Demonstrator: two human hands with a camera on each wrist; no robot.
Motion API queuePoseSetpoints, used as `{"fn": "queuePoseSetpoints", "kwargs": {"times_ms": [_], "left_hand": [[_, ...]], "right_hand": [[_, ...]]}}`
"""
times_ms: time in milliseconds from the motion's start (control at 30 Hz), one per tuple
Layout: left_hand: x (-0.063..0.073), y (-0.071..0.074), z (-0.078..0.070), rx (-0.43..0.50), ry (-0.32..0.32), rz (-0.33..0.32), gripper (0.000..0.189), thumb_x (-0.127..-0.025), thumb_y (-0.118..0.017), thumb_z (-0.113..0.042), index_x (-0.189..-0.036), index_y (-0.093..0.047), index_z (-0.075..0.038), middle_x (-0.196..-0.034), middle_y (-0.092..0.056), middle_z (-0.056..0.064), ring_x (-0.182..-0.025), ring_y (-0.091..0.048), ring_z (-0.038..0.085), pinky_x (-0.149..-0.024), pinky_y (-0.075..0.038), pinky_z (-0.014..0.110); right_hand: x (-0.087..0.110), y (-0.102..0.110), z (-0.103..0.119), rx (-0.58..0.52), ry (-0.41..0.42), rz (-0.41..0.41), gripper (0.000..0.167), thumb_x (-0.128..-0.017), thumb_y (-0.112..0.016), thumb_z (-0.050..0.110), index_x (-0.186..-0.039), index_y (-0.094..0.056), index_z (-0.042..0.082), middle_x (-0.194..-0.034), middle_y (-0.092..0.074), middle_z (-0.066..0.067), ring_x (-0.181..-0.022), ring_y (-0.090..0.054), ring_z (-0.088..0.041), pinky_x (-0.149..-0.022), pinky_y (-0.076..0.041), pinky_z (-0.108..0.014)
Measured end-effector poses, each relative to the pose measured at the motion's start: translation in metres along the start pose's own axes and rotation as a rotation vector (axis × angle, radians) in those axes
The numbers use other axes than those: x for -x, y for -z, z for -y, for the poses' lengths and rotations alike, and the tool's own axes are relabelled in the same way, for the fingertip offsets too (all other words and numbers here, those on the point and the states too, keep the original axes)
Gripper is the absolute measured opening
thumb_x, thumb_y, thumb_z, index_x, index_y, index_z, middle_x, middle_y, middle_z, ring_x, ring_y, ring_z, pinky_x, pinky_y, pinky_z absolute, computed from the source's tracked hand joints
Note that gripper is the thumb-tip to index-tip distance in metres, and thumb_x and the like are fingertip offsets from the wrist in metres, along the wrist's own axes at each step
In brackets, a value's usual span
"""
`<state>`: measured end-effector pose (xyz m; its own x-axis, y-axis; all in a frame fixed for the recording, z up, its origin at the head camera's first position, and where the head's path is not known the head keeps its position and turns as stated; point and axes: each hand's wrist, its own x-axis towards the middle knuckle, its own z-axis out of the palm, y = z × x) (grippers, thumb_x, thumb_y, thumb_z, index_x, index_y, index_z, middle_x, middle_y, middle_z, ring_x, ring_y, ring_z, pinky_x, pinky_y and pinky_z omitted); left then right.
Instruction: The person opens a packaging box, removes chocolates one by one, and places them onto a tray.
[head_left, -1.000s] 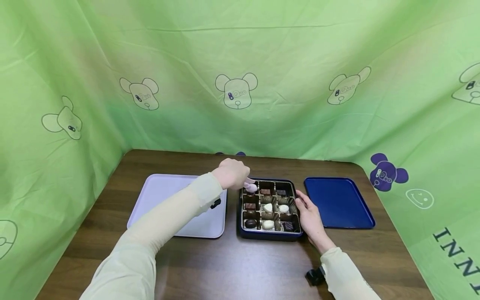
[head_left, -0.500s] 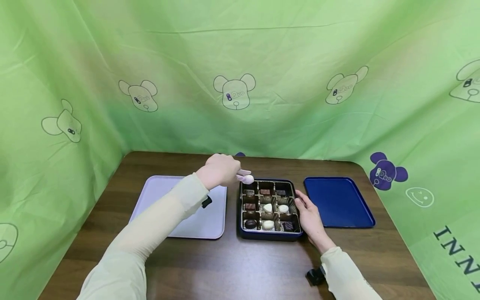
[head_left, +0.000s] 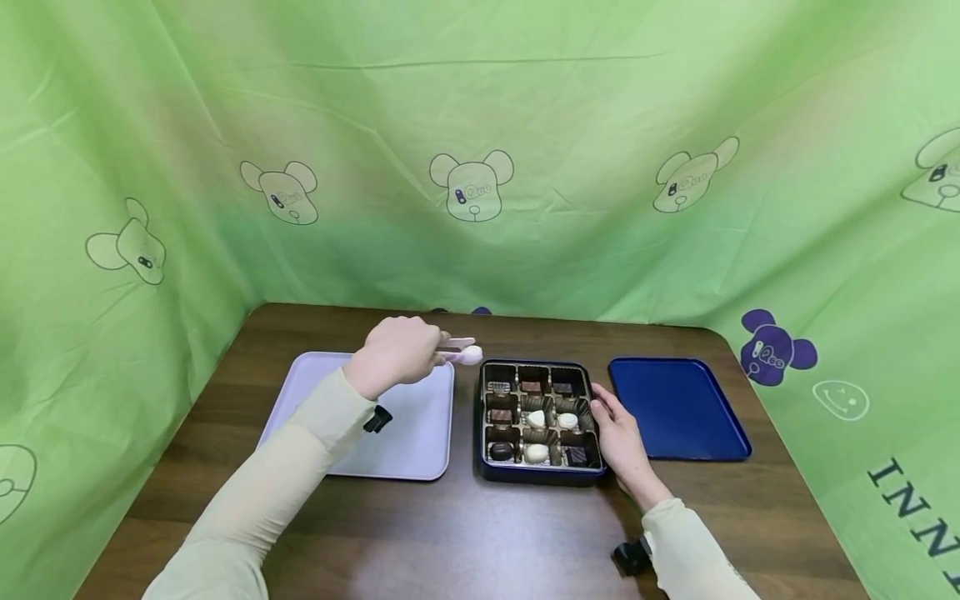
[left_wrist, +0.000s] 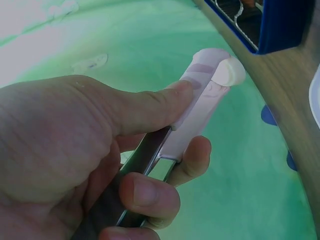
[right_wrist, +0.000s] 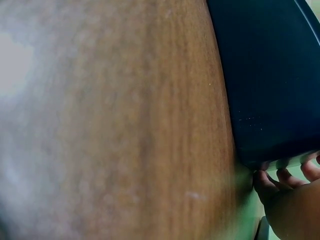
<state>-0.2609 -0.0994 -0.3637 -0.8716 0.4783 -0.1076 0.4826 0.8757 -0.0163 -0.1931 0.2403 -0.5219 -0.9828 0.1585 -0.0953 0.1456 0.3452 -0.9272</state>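
Observation:
My left hand grips a pair of metal tongs with pale pink tips, thumb on one arm and fingers curled round the other. Pinched between the tips is a small white chocolate, held in the air between the lavender tray and the chocolate box. The dark blue box has a gold divided liner with dark, brown and white chocolates in its compartments. My right hand rests against the box's right side, fingers along the wall in the right wrist view.
A flat blue tray or lid lies right of the box. The lavender tray lies left of it, partly under my left arm. A green printed cloth hangs behind the wooden table.
My left hand has lifted the white chocolate with the tongs from the box's back left compartment and moved left, toward the lavender tray. My right hand stays at the box.

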Motion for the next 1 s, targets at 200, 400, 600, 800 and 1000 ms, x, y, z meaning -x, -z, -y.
{"fn": "queuePoseSetpoints", "kwargs": {"times_ms": [200,400,600,800,1000], "left_hand": [[0.007,-0.007,0.011,0.04,0.028,0.013,0.025,-0.099,-0.064,-0.036,-0.121,-0.072,-0.027,-0.091,-0.069,0.004,-0.073,-0.061,0.021,-0.058,-0.047,0.041],[0.012,-0.014,0.021,0.05,0.057,0.013,0.026,-0.098,-0.065,-0.036,-0.121,-0.072,-0.026,-0.096,-0.07,0.006,-0.079,-0.063,0.024,-0.063,-0.05,0.044],[0.015,-0.022,0.029,0.057,0.065,0.011,0.026,-0.097,-0.068,-0.034,-0.12,-0.072,-0.023,-0.1,-0.071,0.009,-0.083,-0.066,0.029,-0.065,-0.051,0.047],[0.017,-0.031,0.036,0.073,0.082,0.041,0.025,-0.096,-0.069,-0.033,-0.119,-0.072,-0.022,-0.094,-0.068,0.007,-0.075,-0.06,0.024,-0.059,-0.047,0.043],[0.017,-0.041,0.042,0.08,0.104,0.058,0.025,-0.096,-0.069,-0.033,-0.118,-0.072,-0.02,-0.094,-0.067,0.007,-0.074,-0.059,0.023,-0.06,-0.047,0.042]], "right_hand": [[0.0,0.001,-0.003,-0.005,0.01,0.002,0.048,-0.11,-0.043,0.019,-0.155,-0.036,0.005,-0.155,-0.041,-0.021,-0.144,-0.037,-0.029,-0.117,-0.028,-0.04],[0.0,0.0,-0.004,-0.021,0.017,0.004,0.048,-0.11,-0.042,0.02,-0.155,-0.037,0.004,-0.154,-0.042,-0.021,-0.141,-0.039,-0.027,-0.104,-0.031,-0.017],[0.001,0.001,-0.003,-0.033,0.011,0.009,0.047,-0.111,-0.04,0.02,-0.155,-0.036,0.004,-0.153,-0.043,-0.022,-0.138,-0.042,-0.026,-0.096,-0.031,-0.007],[0.001,0.001,-0.002,-0.018,0.006,0.013,0.048,-0.111,-0.04,0.02,-0.156,-0.034,0.004,-0.155,-0.041,-0.021,-0.142,-0.039,-0.026,-0.096,-0.029,-0.005],[0.001,0.001,-0.004,-0.015,0.033,-0.005,0.047,-0.11,-0.042,0.021,-0.154,-0.037,0.003,-0.154,-0.043,-0.023,-0.142,-0.039,-0.028,-0.098,-0.031,-0.01]]}}
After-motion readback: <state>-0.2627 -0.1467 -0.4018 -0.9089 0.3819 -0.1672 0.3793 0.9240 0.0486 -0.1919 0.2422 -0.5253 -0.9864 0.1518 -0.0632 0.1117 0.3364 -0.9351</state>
